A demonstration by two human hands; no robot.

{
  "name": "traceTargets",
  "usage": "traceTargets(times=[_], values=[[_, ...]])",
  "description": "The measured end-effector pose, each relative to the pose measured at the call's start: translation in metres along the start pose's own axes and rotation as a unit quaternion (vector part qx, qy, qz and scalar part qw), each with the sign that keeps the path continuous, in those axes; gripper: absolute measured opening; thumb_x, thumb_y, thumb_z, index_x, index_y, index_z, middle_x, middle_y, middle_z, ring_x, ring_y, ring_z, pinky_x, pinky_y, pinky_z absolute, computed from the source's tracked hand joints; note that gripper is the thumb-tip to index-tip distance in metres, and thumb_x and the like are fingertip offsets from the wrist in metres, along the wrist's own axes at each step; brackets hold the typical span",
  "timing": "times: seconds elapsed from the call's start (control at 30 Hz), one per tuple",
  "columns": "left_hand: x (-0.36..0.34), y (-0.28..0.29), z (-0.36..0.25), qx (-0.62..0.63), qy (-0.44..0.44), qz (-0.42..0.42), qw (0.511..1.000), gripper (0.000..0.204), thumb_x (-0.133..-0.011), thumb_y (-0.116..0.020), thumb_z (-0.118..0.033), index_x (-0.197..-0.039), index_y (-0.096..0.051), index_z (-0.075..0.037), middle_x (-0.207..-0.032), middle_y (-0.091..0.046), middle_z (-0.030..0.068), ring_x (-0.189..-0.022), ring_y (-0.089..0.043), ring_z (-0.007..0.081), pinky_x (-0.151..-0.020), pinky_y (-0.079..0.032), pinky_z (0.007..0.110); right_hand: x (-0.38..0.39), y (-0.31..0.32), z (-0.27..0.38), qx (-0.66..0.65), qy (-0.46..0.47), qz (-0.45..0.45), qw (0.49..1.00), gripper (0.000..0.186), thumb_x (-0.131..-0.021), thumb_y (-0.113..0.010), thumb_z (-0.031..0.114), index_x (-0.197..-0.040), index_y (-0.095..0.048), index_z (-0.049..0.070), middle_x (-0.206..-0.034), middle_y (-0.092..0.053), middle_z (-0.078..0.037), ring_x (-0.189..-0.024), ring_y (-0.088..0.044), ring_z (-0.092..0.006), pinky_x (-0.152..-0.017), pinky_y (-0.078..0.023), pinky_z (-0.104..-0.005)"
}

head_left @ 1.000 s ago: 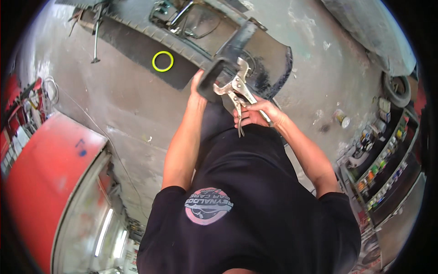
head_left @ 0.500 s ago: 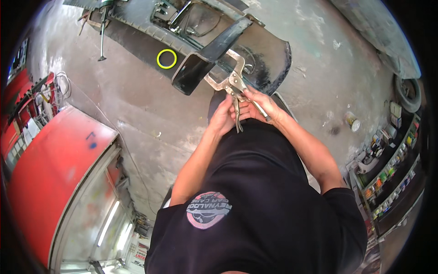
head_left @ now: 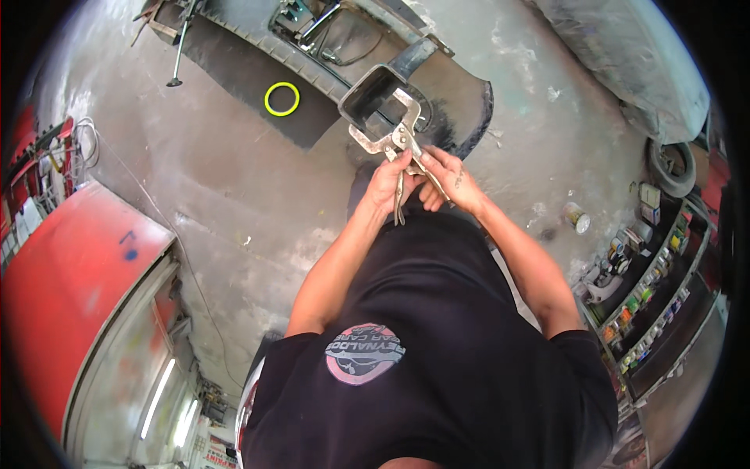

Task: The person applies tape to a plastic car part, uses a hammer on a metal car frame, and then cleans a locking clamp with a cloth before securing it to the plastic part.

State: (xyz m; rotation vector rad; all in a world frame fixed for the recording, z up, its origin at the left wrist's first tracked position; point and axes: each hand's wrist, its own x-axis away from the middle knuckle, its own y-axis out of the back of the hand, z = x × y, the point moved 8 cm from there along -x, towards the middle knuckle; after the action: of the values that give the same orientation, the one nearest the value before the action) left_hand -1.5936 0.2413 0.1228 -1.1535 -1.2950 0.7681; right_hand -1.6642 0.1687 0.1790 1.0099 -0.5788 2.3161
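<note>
Both my hands hold a pair of C-shaped locking pliers [head_left: 405, 139] in front of my body. My left hand [head_left: 387, 185] is closed round the lower handle, its thumb pressed against the metal. My right hand [head_left: 453, 181] grips the other handle, thumb on top and fingers curled beneath. The wide-spread jaws point away from me and overlap the rim of a hollow black box-shaped part [head_left: 358, 117]. Whether they touch that rim, I cannot tell. A yellow-green ring [head_left: 282, 114] lies left of it on a dark panel [head_left: 234, 74].
A larger dark vehicle part [head_left: 461, 86] spreads beyond the hollow piece. To the left stands a red panel [head_left: 86, 266], with a cable [head_left: 182, 248] along the concrete floor. On the right are a can [head_left: 577, 219], a tyre [head_left: 673, 173] and shelves [head_left: 664, 313] of small bottles.
My view has shifted, and the hollow part's open end now appears farther right and away from me. The pliers stay in both hands, their handles tilted slightly differently; my right fingers have shifted.
</note>
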Motion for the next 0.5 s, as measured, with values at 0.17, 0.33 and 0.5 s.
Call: traceTargets(times=[0.17,0.33,0.5], values=[[-0.005,0.001,-0.006,0.031,-0.088,-0.081,0.992,0.026,-0.107,-0.057,-0.027,-0.119,-0.061,-0.004,-0.114,-0.068,0.0161,-0.106,-0.068,0.0324,-0.1,-0.052,0.05,0.023,0.004,0.007,0.064,0.023,-0.033,0.997,0.062,-0.107,-0.053,0.04,-0.154,-0.038,0.002,-0.068,-0.064,-0.012,-0.049,-0.062,-0.0171,-0.045,-0.05,-0.0278],[-0.003,-0.005,-0.002,0.03,-0.062,-0.099,0.993,0.033,-0.103,-0.063,-0.031,-0.122,-0.062,-0.004,-0.12,-0.067,0.0156,-0.125,-0.061,0.0385,-0.111,-0.045,0.056,0.063,0.016,0.003,0.09,0.037,-0.145,0.985,0.054,-0.108,-0.049,0.036,-0.152,-0.042,0.004,-0.07,-0.064,-0.011,-0.053,-0.062,-0.0159,-0.049,-0.05,-0.0292],[-0.007,-0.004,0.001,0.064,-0.06,-0.03,0.996,0.038,-0.103,-0.064,-0.032,-0.126,-0.059,-0.002,-0.119,-0.066,0.0158,-0.113,-0.065,0.0362,-0.107,-0.05,0.056,0.082,0.026,-0.015,0.116,0.006,-0.096,0.989,0.049,-0.109,-0.051,0.041,-0.119,-0.063,-0.005,-0.074,-0.066,-0.01,-0.057,-0.065,-0.0178,-0.055,-0.055,-0.0313]])
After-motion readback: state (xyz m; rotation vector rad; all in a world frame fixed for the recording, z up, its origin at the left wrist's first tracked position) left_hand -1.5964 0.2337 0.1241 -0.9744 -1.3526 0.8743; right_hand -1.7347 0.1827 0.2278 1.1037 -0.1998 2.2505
